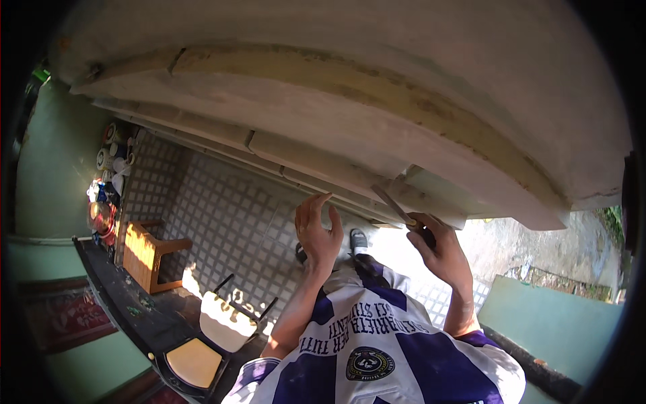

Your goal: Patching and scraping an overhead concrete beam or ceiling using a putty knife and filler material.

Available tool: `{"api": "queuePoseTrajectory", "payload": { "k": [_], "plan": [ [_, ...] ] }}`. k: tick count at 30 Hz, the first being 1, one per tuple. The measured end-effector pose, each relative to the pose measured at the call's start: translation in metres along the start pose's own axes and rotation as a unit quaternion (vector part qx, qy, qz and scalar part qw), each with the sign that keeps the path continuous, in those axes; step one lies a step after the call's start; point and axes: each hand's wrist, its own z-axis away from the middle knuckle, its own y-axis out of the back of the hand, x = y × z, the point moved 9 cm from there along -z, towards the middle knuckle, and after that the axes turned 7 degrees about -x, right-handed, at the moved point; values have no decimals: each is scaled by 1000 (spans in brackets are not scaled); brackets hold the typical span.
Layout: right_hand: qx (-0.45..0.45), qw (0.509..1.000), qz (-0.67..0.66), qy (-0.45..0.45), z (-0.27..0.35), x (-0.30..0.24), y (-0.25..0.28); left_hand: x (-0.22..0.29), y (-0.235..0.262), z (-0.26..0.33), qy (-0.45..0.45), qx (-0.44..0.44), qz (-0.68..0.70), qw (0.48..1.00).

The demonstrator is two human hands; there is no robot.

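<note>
My right hand (441,250) is closed around the handle of a narrow metal-bladed hand tool (390,202). The blade points up and left toward a pale plastered ledge (336,158); whether it touches the ledge I cannot tell. The tool's exact kind is unclear. To its left, my left hand (316,232) is raised with nothing in it, its fingers stretched and the thumb apart. That hand is just below the ledge's lower edge as I see it.
Patterned floor tiles (229,195) lie beyond the ledge, with my sandaled foot (359,241) on them. A wooden stool (151,256), a pale chair (225,323) and a dark table (121,296) stand left. Containers (104,161) line the far left. A green low wall (538,316) is right.
</note>
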Motion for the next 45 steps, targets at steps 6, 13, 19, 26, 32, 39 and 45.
{"api": "queuePoseTrajectory", "payload": {
  "k": [6,13,19,26,32,39,45],
  "plan": [
    [-40,997,-42,52,-21,-13,-39,-15,16,13,43,40,10,998],
    [-81,976,26,201,-64,-60,-64,-1,27,51,-28,25,-35,999],
    [-86,944,-10,318,-76,-108,-68,4,52,53,-25,121,-115,986],
    [1,912,-115,394,-54,-143,-58,5,58,11,-108,118,-75,984],
    [93,816,-201,534,-43,-145,-41,42,39,-37,-282,96,-32,954],
    [97,772,-296,554,-52,-164,-16,32,33,-92,-347,43,-52,935],
    [176,749,-223,599,-58,-188,-20,-93,70,-133,-63,174,90,979]
  ]
}}
